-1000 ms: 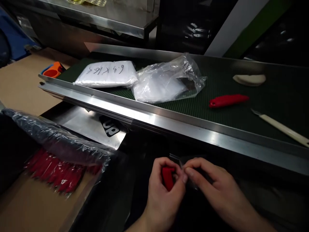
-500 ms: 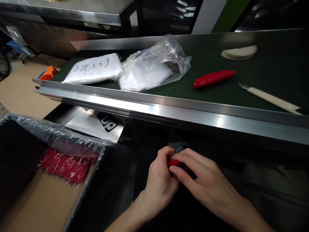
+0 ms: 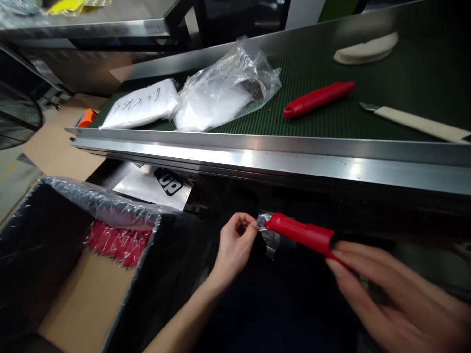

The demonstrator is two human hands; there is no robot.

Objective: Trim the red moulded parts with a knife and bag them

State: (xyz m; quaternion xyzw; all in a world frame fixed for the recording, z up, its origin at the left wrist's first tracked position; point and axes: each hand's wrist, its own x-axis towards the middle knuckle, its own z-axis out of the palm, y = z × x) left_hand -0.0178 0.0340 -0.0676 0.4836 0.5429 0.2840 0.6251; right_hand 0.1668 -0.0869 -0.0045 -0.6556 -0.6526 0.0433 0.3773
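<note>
My right hand point(image 3: 399, 299) grips a red plastic knife handle point(image 3: 300, 233) by its far end, with the near tip against a small clear plastic sleeve point(image 3: 270, 235). My left hand point(image 3: 234, 245) pinches the top of that sleeve between its fingertips. On the green belt point(image 3: 324, 117) lie another red knife handle point(image 3: 318, 99), a cream-handled craft knife point(image 3: 415, 122) and a curved cream piece point(image 3: 366, 49). A written-on white packet point(image 3: 142, 104) and a clear bag of white material point(image 3: 224, 90) lie further left.
A steel rail point(image 3: 257, 156) runs along the belt's near side above my hands. To the lower left stands a cardboard box point(image 3: 88, 299) lined with black and clear plastic, holding several red packaged items point(image 3: 117, 242). A metal sheet point(image 3: 152, 186) with an "up" logo lies beyond it.
My hands have moved apart. The red handle has come out from between them and now extends right in my right hand, while my left hand keeps the sleeve. The view has shifted.
</note>
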